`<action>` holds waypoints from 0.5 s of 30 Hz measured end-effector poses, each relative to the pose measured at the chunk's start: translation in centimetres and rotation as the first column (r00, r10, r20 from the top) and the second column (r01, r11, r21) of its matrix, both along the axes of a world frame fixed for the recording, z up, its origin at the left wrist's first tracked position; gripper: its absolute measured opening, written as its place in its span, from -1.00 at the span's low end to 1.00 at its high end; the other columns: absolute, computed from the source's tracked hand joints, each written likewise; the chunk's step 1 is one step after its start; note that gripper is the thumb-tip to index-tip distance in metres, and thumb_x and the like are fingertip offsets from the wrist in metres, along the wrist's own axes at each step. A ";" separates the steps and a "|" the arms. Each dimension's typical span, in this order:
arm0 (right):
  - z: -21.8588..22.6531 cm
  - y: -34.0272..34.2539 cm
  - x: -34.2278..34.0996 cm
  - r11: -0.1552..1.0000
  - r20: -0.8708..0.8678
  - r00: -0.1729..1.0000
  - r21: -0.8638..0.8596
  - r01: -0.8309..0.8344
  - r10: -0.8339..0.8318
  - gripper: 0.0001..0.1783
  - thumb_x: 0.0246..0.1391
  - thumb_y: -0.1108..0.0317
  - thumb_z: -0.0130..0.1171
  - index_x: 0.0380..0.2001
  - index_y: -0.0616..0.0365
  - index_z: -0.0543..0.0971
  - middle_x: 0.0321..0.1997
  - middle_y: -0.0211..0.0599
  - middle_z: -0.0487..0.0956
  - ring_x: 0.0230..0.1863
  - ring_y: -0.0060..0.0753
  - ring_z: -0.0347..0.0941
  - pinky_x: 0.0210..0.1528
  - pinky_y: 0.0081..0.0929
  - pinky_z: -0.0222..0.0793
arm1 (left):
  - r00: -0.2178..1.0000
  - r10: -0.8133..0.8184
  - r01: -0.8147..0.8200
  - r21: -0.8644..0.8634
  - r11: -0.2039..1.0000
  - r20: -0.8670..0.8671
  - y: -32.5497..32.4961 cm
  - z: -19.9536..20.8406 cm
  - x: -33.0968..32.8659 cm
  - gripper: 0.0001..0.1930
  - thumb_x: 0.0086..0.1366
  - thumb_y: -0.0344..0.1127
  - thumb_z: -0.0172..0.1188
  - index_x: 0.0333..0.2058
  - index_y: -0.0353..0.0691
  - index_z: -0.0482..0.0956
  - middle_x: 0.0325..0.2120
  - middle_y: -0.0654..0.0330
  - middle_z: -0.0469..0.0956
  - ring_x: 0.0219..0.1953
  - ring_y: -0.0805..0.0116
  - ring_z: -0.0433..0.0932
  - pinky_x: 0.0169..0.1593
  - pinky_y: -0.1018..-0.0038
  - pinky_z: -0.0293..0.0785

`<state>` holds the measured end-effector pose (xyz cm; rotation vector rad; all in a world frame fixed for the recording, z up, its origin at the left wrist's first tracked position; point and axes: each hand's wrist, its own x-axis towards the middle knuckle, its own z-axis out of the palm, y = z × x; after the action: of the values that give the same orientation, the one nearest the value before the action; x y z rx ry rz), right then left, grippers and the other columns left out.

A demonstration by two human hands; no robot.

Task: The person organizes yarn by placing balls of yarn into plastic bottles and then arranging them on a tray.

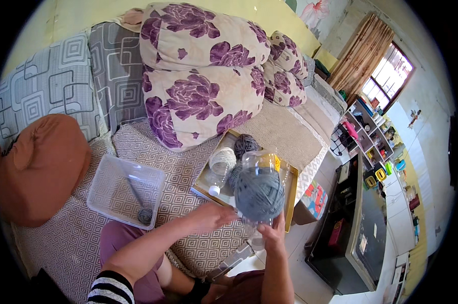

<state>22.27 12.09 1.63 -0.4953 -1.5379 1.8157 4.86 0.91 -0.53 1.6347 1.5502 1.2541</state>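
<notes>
My right hand [273, 234] is closed around the lower part of a clear plastic bottle [257, 238]. A thick ball of grey yarn [260, 195] is wound around the bottle's middle. Slightly blurred, my left hand [214, 216] is beside the yarn with its fingers drawn together; whatever they pinch is too small to make out. Behind the bottle lies a shallow gold-edged box [290, 202]. Inside it are a bottle wound with white yarn [222, 161], a dark grey yarn ball [245, 145] and something yellow [277, 162], partly hidden.
A clear plastic bin [100, 190] holding a small grey yarn ball [145, 216] stands at left on the patterned sofa cover [183, 172]. Nearby are a brown cushion [44, 169] and a flowered bundle [198, 96]. A dark glass-topped table [363, 238] stands at right.
</notes>
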 end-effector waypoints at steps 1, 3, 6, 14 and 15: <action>0.3 0.1 -0.4 0.999 0.074 0.997 0.030 0.022 -0.024 0.07 -0.55 0.37 0.38 0.14 0.19 0.07 0.05 -0.20 0.28 0.08 -0.33 0.20 0.09 -0.39 0.11 | 0.983 -0.087 0.082 -0.034 0.996 -0.161 -0.1 0.6 0.5 -0.79 0.22 -0.20 0.00 -0.39 -0.23 0.45 -0.63 0.22 0.46 -0.59 0.45 0.40 -0.46 0.52 0.32; 0.7 0.0 -0.7 0.994 0.218 0.973 0.091 0.061 -0.080 0.02 -0.49 0.41 0.35 0.15 0.19 0.06 0.03 -0.20 0.29 0.01 -0.34 0.27 0.01 -0.44 0.20 | 0.971 -0.136 0.124 -0.073 0.990 -0.199 -0.6 2.0 0.6 -0.81 0.20 -0.22 0.03 -0.41 -0.23 0.45 -0.65 0.22 0.45 -0.60 0.46 0.40 -0.47 0.51 0.32; -0.1 0.2 0.7 0.938 0.565 0.817 0.207 -0.278 0.118 0.03 -0.44 0.46 0.34 0.17 0.16 0.02 -0.01 -0.21 0.33 -0.09 -0.40 0.34 -0.09 -0.52 0.28 | 0.984 0.004 -0.022 0.099 0.995 0.180 -1.0 2.3 -1.3 -0.82 0.18 -0.26 0.07 -0.48 -0.25 0.44 -0.69 0.34 0.39 -0.61 0.60 0.33 -0.52 0.57 0.26; 2.0 -0.2 1.8 0.867 0.298 0.831 0.018 -0.498 0.471 0.15 -0.55 0.38 0.39 0.18 0.25 -0.02 0.13 -0.22 0.20 0.16 -0.37 0.10 0.17 -0.45 -0.03 | 0.917 0.233 -0.250 0.011 0.968 0.324 -0.3 0.2 -4.4 -0.79 0.23 -0.25 0.00 -0.43 -0.28 0.44 -0.64 0.34 0.38 -0.53 0.63 0.30 -0.44 0.60 0.28; 1.7 0.0 1.9 0.892 0.216 0.871 0.000 -0.452 0.442 0.16 -0.56 0.36 0.40 0.18 0.27 -0.02 0.14 -0.23 0.18 0.17 -0.38 0.08 0.18 -0.43 -0.05 | 0.922 0.237 -0.261 0.040 0.965 0.305 0.0 -0.2 -3.8 -0.76 0.24 -0.22 -0.01 -0.46 -0.30 0.43 -0.67 0.31 0.37 -0.56 0.63 0.29 -0.47 0.58 0.27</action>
<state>24.19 12.04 3.32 -0.3294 -1.9676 2.1144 1.06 0.91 -0.74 1.2471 1.5659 1.6330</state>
